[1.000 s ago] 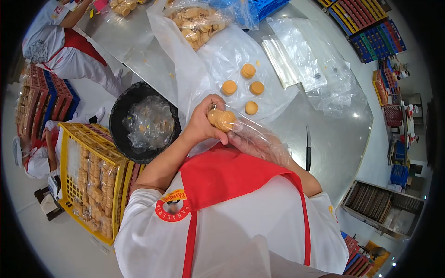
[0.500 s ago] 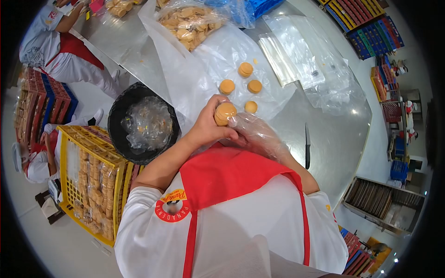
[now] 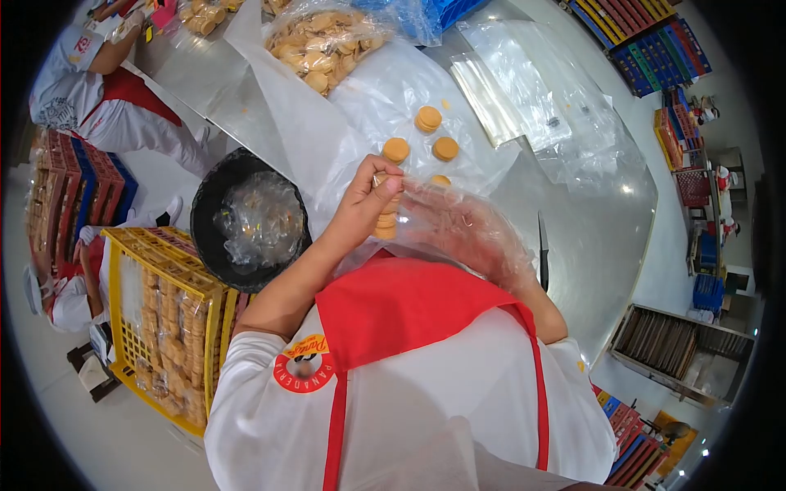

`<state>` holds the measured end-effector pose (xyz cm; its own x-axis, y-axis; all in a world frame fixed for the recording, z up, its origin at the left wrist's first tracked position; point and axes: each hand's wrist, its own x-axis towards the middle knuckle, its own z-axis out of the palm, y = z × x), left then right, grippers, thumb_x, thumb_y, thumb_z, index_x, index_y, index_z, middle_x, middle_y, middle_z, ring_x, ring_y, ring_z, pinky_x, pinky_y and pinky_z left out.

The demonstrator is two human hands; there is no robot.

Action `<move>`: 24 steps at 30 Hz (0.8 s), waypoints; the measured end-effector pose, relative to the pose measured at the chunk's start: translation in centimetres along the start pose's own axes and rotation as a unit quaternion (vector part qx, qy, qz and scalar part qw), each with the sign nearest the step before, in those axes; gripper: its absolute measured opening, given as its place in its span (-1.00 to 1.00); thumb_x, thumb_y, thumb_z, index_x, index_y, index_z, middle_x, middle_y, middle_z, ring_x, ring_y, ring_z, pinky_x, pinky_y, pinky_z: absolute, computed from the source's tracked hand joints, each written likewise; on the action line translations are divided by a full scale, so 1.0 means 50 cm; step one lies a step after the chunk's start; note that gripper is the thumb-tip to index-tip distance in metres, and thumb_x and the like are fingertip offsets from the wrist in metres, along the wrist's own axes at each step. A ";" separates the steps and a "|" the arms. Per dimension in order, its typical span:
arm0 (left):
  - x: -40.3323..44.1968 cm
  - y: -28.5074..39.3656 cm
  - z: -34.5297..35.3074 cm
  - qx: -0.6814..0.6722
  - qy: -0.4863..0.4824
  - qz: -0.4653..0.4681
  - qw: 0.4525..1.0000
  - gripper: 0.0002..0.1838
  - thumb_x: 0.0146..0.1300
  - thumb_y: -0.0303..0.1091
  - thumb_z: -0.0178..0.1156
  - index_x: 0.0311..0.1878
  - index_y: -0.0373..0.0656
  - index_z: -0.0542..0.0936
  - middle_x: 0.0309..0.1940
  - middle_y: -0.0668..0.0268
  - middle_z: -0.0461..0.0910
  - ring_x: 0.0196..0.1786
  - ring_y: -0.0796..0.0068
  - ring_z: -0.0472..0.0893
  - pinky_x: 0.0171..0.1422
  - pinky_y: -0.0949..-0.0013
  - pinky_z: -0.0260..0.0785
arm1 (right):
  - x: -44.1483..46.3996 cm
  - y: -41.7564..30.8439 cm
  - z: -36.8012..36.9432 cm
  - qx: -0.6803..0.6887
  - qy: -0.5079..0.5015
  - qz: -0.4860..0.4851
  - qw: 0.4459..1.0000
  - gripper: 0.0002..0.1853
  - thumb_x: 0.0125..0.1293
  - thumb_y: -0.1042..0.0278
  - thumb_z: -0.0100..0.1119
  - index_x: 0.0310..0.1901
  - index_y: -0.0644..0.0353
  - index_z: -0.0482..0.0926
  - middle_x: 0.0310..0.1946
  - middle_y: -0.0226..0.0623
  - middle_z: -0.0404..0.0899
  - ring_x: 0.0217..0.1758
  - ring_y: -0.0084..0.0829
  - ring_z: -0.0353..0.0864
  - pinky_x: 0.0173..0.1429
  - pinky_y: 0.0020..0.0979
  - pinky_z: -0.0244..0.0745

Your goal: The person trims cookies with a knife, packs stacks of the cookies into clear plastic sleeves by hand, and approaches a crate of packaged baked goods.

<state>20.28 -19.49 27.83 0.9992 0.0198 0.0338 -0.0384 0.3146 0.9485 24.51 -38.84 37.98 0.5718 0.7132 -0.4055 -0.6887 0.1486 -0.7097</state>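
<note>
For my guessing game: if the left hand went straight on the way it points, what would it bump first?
Probably the nearest cookie stack, on the white plastic sheet beyond the left hand, though depth is unclear.

Round tan cookies (image 3: pixel 386 222) form a column by clear plastic (image 3: pixel 490 214)

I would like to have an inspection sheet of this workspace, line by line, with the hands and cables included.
Surface: metal table, partly covered by a white plastic sheet.
Job's things: round cookies at four spots on the sheet; a cookie stack in hand.
Clutter: knife lying on bare metal; flat clear bags beyond it.
Hands: left hand holds the stack; right hand shows through clear plastic, its grasp unclear.
Cables: nothing seen.
Surroundings: black bin with crumpled plastic, yellow crate of packed cookies, other people nearby.
</note>
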 end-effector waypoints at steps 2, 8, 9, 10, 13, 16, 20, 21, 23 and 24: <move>0.003 0.003 -0.008 -0.013 -0.008 -0.014 1.000 -0.67 0.53 -0.10 0.07 0.14 -0.12 0.40 -0.04 0.39 0.46 0.00 0.63 0.45 0.16 0.48 0.33 | 0.002 -0.006 0.007 0.003 -0.005 0.013 1.000 -0.39 0.52 0.14 -0.07 0.40 0.49 0.30 0.42 -0.01 0.34 0.47 -0.10 0.35 0.40 -0.05 0.42; 0.012 0.000 -0.046 0.007 -0.058 0.101 0.993 0.05 -0.01 0.03 0.53 0.46 -0.20 0.21 0.23 0.20 0.39 0.30 0.38 0.41 0.43 0.32 0.20 | 0.013 -0.020 -0.020 0.128 -0.020 0.044 0.991 -0.40 0.58 0.12 -0.25 0.40 0.49 0.26 0.42 0.06 0.31 0.48 0.00 0.33 0.36 0.09 0.45; 0.016 0.008 -0.048 0.035 -0.072 0.149 0.986 0.21 -0.14 0.02 0.62 0.52 -0.22 0.16 0.29 0.16 0.36 0.37 0.32 0.38 0.49 0.29 0.16 | 0.020 -0.018 -0.041 0.175 -0.067 0.052 0.981 -0.39 0.58 0.11 -0.30 0.40 0.50 0.25 0.43 0.08 0.29 0.48 0.03 0.32 0.35 0.15 0.44; 0.012 0.017 -0.049 0.031 -0.085 0.120 0.989 0.28 -0.23 -0.03 0.66 0.54 -0.22 0.13 0.34 0.14 0.32 0.41 0.30 0.34 0.52 0.28 0.12 | 0.023 -0.017 -0.055 0.222 -0.115 0.061 0.966 -0.38 0.59 0.10 -0.34 0.41 0.51 0.23 0.44 0.10 0.27 0.48 0.06 0.31 0.35 0.21 0.44; -0.003 0.035 -0.051 0.020 -0.121 0.051 0.991 0.42 -0.40 -0.17 0.72 0.58 -0.22 0.07 0.43 0.09 0.24 0.49 0.24 0.27 0.57 0.25 0.05 | 0.024 -0.011 -0.058 0.239 -0.057 0.081 0.966 -0.34 0.60 0.03 -0.43 0.44 0.49 0.19 0.48 0.12 0.20 0.49 0.12 0.28 0.33 0.32 0.41; -0.002 0.036 -0.056 0.023 -0.147 0.032 0.988 0.38 -0.39 -0.26 0.70 0.57 -0.22 0.10 0.44 0.11 0.25 0.48 0.26 0.29 0.55 0.26 0.07 | 0.021 -0.016 -0.050 0.331 -0.037 0.106 0.937 -0.34 0.61 0.03 -0.46 0.45 0.46 0.18 0.48 0.10 0.20 0.50 0.13 0.26 0.30 0.39 0.38; -0.009 0.048 -0.051 0.019 -0.139 0.005 0.990 0.22 -0.26 -0.29 0.66 0.54 -0.22 0.18 0.37 0.20 0.32 0.45 0.32 0.31 0.54 0.29 0.07 | 0.002 -0.018 -0.040 0.232 -0.029 0.083 0.969 -0.35 0.60 0.04 -0.30 0.47 0.44 0.15 0.50 0.05 0.18 0.53 0.08 0.22 0.40 0.30 0.31; -0.010 0.050 -0.050 0.005 -0.134 -0.003 0.991 0.17 -0.20 -0.28 0.64 0.53 -0.22 0.20 0.35 0.23 0.34 0.44 0.34 0.31 0.54 0.29 0.06 | -0.015 -0.026 -0.016 0.123 -0.017 0.056 0.991 -0.34 0.59 0.02 -0.24 0.48 0.41 0.15 0.52 0.03 0.16 0.55 0.05 0.20 0.46 0.23 0.27; -0.008 0.041 -0.063 -0.048 -0.147 -0.042 0.987 0.12 -0.13 -0.19 0.59 0.52 -0.22 0.22 0.32 0.24 0.34 0.41 0.35 0.34 0.51 0.31 0.09 | -0.035 -0.045 0.005 -0.157 -0.056 -0.001 0.986 -0.30 0.55 -0.02 -0.09 0.51 0.32 0.13 0.55 -0.01 0.12 0.58 -0.02 0.15 0.55 0.05 0.17; -0.007 0.043 -0.062 -0.075 -0.153 -0.063 0.983 0.10 -0.10 -0.14 0.56 0.51 -0.22 0.22 0.31 0.24 0.34 0.39 0.36 0.35 0.50 0.32 0.10 | -0.044 -0.052 0.006 -0.320 -0.106 -0.028 0.941 -0.27 0.52 -0.05 -0.01 0.53 0.27 0.13 0.56 -0.03 0.10 0.60 -0.05 0.12 0.59 -0.05 0.11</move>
<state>19.82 -15.86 28.89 0.9510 -0.3075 0.0329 0.1089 0.4327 0.8949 24.92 -40.61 40.89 0.4508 0.8470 -0.2818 -0.2114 -0.2054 -0.9556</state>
